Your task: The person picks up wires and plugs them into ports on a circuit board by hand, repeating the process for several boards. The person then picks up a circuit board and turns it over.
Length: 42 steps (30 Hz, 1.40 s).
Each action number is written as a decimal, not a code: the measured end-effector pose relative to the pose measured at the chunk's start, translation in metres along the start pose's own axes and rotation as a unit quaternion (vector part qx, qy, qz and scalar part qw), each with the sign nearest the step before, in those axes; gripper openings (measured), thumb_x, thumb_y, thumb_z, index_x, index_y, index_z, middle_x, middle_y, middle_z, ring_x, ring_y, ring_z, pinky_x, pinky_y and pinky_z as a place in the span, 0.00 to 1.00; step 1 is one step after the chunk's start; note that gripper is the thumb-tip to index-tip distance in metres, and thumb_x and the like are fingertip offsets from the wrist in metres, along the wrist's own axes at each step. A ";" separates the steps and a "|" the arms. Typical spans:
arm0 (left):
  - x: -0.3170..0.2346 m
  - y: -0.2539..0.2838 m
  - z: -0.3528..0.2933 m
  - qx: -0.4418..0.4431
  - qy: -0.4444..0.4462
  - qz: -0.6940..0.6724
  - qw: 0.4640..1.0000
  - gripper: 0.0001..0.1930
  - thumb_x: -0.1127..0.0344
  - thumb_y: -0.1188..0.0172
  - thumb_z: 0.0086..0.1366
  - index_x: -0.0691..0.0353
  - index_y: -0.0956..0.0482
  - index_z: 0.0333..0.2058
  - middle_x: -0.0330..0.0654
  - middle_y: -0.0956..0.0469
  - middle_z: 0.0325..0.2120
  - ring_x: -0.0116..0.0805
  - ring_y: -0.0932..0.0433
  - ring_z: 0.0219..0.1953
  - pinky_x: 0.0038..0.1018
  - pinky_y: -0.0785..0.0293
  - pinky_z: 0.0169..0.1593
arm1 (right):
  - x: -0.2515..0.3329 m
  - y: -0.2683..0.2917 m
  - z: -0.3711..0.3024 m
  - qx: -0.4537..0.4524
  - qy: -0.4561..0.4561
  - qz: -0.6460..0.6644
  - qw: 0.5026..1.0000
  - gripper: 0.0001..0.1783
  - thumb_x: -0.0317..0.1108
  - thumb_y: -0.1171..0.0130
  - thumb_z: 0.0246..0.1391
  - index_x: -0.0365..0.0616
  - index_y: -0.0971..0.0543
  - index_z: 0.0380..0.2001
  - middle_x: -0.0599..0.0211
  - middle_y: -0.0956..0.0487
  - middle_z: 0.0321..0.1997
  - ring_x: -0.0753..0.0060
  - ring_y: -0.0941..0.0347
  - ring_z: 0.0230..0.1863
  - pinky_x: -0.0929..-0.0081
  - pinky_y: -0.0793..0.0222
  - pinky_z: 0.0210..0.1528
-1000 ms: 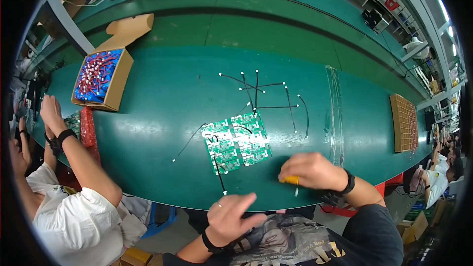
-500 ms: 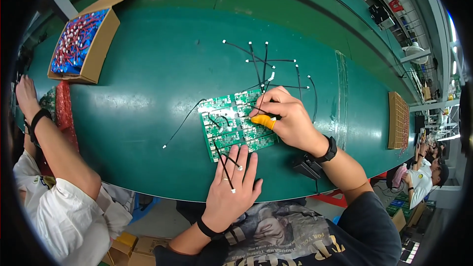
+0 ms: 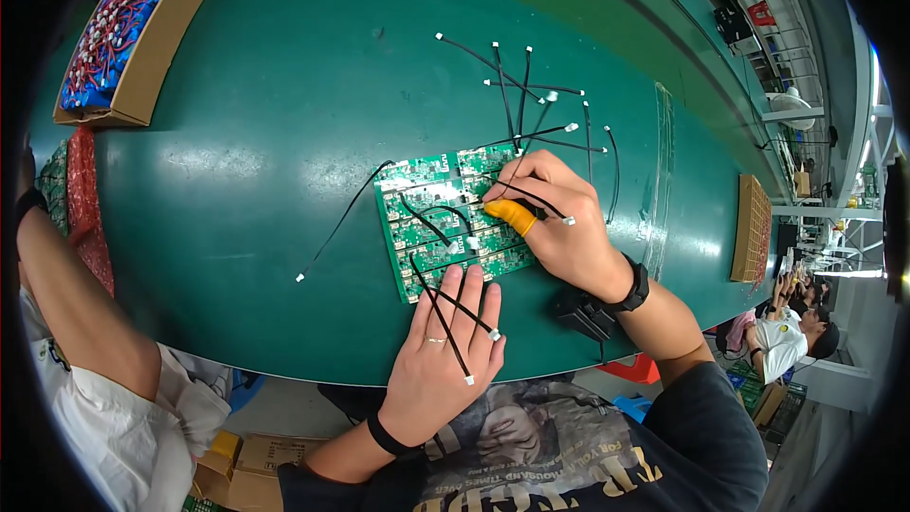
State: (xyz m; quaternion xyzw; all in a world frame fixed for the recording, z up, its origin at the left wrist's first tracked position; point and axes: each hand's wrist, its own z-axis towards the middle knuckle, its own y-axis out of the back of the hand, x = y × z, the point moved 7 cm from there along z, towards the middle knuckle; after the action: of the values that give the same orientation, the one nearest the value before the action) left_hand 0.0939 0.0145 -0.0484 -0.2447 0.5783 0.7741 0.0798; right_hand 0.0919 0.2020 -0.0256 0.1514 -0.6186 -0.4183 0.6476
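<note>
A green circuit board panel (image 3: 417, 197) with small white sockets lies on the green table in front of me. My left hand (image 3: 441, 351) is flat, fingers stretched over its near edge, holding nothing. Two black cables (image 3: 445, 334) with white connectors run from the panel across the back of that hand. My right hand (image 3: 559, 218), a yellow cover on its thumb, pinches a thin black cable (image 3: 545, 114) at the panel's right part; the pinched end is hidden. Across its fingers lies another black cable (image 3: 536, 197). More cables (image 3: 427, 220) trail from the panel's left part.
Several loose black cables (image 3: 507, 85) lie crossed beyond the panel. A cardboard box (image 3: 161, 47) of blue parts with red wires stands far left, near red bubble wrap (image 3: 87, 218). A black device (image 3: 583, 315) sits beside my right wrist. A co-worker's arm (image 3: 85, 303) is at left.
The view has shifted slightly. A cable now lies over my right fingers with its white connector on the hand's back. My right hand stays pinched at the panel; the left stays flat.
</note>
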 end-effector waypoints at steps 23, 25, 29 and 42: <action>0.005 0.001 -0.002 0.024 -0.002 0.005 1.000 0.31 0.55 0.34 0.66 0.66 0.23 0.63 0.59 0.31 0.69 0.60 0.34 0.72 0.54 0.30 0.68 | 0.030 0.000 0.009 0.030 0.017 -0.136 0.990 0.16 0.17 0.30 0.44 0.39 0.14 0.39 0.59 0.18 0.45 0.53 0.21 0.48 0.62 0.25 0.53; -0.004 -0.008 0.001 0.044 -0.015 0.025 0.999 0.29 0.55 0.39 0.71 0.67 0.25 0.65 0.60 0.32 0.70 0.59 0.35 0.74 0.52 0.32 0.70 | 0.029 0.005 0.000 0.021 0.017 -0.168 0.985 0.18 0.15 0.33 0.41 0.38 0.15 0.40 0.57 0.18 0.45 0.50 0.21 0.50 0.60 0.26 0.54; -0.009 -0.015 0.004 0.029 -0.022 0.006 0.999 0.29 0.57 0.43 0.73 0.71 0.28 0.66 0.61 0.35 0.72 0.57 0.38 0.76 0.47 0.39 0.76 | 0.036 0.014 -0.007 -0.036 -0.006 -0.194 0.980 0.22 0.12 0.39 0.37 0.36 0.16 0.40 0.56 0.19 0.45 0.48 0.22 0.50 0.59 0.26 0.54; -0.011 -0.005 -0.005 -0.046 -0.009 -0.018 0.999 0.29 0.57 0.41 0.70 0.72 0.26 0.63 0.62 0.33 0.71 0.57 0.36 0.74 0.48 0.42 0.77 | 0.028 0.006 -0.008 -0.029 -0.029 -0.208 0.977 0.12 0.17 0.35 0.42 0.37 0.15 0.34 0.58 0.19 0.40 0.52 0.22 0.45 0.59 0.31 0.49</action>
State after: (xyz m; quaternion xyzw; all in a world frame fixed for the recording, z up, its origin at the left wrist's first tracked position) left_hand 0.1068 0.0127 -0.0488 -0.2516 0.5371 0.8004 0.0874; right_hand 0.0980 0.1827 -0.0036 0.2456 -0.5798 -0.5655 0.5326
